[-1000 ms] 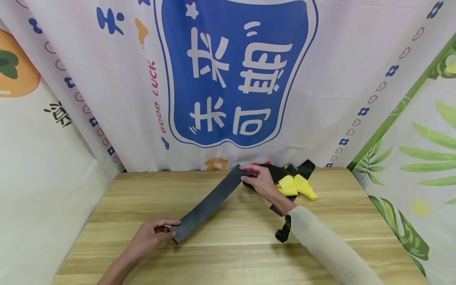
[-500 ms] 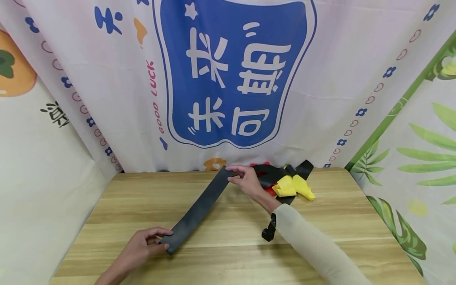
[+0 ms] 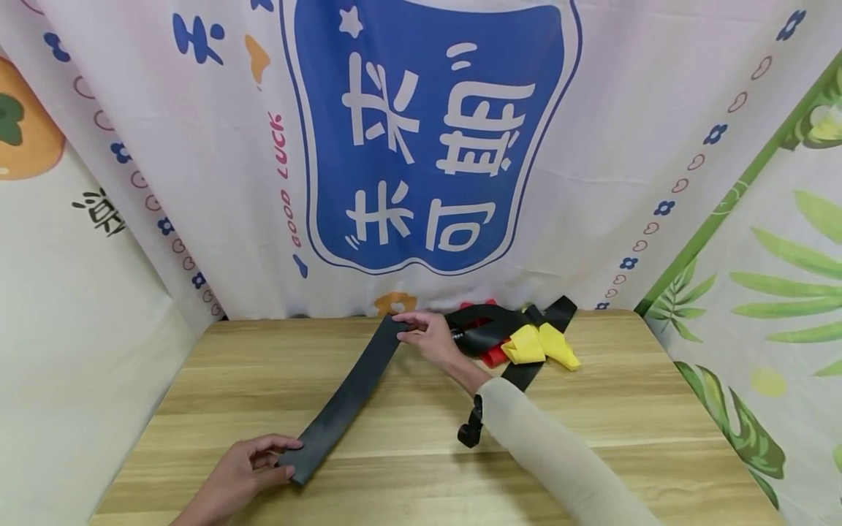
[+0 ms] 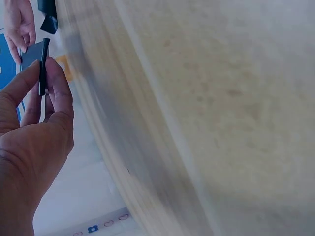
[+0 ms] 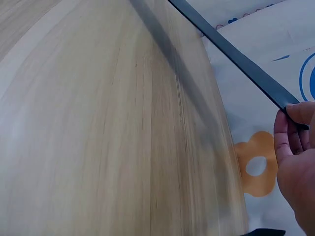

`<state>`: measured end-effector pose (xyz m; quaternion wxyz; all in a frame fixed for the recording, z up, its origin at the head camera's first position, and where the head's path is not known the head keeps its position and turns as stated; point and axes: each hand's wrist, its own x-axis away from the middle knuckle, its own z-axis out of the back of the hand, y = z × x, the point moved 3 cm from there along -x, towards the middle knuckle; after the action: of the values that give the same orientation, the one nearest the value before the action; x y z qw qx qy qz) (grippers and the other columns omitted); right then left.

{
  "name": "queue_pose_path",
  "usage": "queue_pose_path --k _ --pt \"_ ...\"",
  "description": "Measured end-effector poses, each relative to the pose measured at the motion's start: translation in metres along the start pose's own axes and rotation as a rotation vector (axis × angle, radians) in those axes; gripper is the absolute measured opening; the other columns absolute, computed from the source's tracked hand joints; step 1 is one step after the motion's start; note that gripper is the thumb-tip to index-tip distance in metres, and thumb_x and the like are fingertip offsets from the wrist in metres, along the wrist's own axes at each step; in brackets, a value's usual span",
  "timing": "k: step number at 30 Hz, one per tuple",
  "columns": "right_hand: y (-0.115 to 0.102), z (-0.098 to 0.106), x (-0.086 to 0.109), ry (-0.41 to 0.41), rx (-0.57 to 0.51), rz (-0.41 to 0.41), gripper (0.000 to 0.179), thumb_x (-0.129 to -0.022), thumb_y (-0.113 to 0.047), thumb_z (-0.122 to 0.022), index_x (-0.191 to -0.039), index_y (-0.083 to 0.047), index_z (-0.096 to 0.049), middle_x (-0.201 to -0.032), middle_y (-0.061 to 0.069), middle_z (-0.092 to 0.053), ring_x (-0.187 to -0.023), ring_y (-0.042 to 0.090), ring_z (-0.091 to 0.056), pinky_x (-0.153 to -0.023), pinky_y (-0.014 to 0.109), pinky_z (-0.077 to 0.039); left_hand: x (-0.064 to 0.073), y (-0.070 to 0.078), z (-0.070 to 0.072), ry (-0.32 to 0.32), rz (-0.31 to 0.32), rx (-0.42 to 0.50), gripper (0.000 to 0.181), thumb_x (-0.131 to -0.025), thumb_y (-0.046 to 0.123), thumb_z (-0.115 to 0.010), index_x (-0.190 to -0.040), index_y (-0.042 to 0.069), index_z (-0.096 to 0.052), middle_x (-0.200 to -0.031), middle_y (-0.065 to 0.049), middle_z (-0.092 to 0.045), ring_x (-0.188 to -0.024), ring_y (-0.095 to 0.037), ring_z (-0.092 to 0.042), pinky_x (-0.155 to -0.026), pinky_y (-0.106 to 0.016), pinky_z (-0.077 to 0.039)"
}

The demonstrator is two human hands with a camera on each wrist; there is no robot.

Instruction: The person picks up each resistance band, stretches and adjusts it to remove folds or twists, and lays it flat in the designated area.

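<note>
A flat, dark grey band point(image 3: 349, 394) is stretched out between my two hands, slanting across the left half of the table in the head view. My left hand point(image 3: 240, 471) pinches its near end between thumb and fingers. At the far end, by the back edge of the table, my right hand point(image 3: 430, 340) pinches the other end. The left wrist view shows the band point(image 4: 43, 69) edge-on in my left fingers. In the right wrist view the band point(image 5: 236, 61) runs straight, above the table, with its shadow on the wood below.
To the right of my right hand, at the back of the wooden table point(image 3: 395, 467), lies a heap of bands: black point(image 3: 487, 332), yellow point(image 3: 526, 345) and red point(image 3: 493, 356). A printed cloth point(image 3: 605, 146) hangs right behind the table's back edge.
Both hands have moved left with the band between them, the left hand also coming nearer. More of the heap of bands shows now.
</note>
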<state>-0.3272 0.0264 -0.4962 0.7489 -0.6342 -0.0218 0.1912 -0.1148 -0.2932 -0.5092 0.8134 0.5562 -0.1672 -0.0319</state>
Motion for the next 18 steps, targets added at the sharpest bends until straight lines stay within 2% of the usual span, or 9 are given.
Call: queue_pose_path --k 3,7,10,14,18 --pt "0.002 -0.007 -0.003 -0.001 -0.001 0.004 0.028 -0.094 -0.001 -0.079 -0.121 -0.006 -0.079 -0.124 0.011 -0.077 -0.100 0.020 -0.074 -0.077 0.023 -0.058 0.002 -0.003 0.002 -0.019 0.005 -0.011 0.045 -0.095 0.013 -0.080 -0.133 -0.006 -0.066 -0.136 -0.023 -0.064 -0.094 -0.007 -0.066 -0.079 -0.025 -0.058" --pt "0.003 -0.018 -0.008 -0.016 -0.006 0.024 0.026 -0.094 -0.001 -0.078 -0.120 -0.003 -0.079 -0.121 0.012 -0.077 -0.095 0.015 -0.072 -0.075 0.022 -0.056 0.005 -0.007 0.004 -0.038 0.031 -0.038 0.047 -0.095 0.017 -0.081 -0.135 -0.004 -0.067 -0.133 -0.019 -0.065 -0.088 -0.008 -0.061 -0.077 -0.024 -0.054" --pt "0.003 -0.026 -0.010 -0.022 -0.007 0.041 0.025 -0.093 0.000 -0.079 -0.119 -0.002 -0.079 -0.119 0.014 -0.078 -0.093 0.015 -0.071 -0.076 0.022 -0.057 0.008 -0.009 0.005 -0.047 0.007 -0.078 0.048 -0.093 0.017 -0.082 -0.134 -0.003 -0.068 -0.132 -0.020 -0.065 -0.088 -0.007 -0.058 -0.077 -0.023 -0.052" --pt "0.005 -0.037 -0.013 -0.008 -0.012 0.052 0.023 -0.092 0.000 -0.080 -0.116 -0.001 -0.080 -0.116 0.015 -0.078 -0.093 0.014 -0.071 -0.080 0.022 -0.058 0.011 -0.011 0.005 -0.050 -0.009 -0.117 0.049 -0.091 0.019 -0.085 -0.133 -0.001 -0.070 -0.135 -0.023 -0.064 -0.094 -0.002 -0.060 -0.081 -0.020 -0.053" --pt "0.006 -0.048 -0.017 0.010 -0.023 0.046 0.021 -0.091 0.000 -0.081 -0.113 -0.001 -0.081 -0.113 0.014 -0.079 -0.088 0.009 -0.070 -0.076 0.020 -0.057 0.013 -0.014 0.006 -0.067 -0.005 -0.120 0.051 -0.091 0.021 -0.084 -0.134 -0.001 -0.068 -0.139 -0.028 -0.061 -0.101 0.002 -0.062 -0.084 -0.019 -0.054"
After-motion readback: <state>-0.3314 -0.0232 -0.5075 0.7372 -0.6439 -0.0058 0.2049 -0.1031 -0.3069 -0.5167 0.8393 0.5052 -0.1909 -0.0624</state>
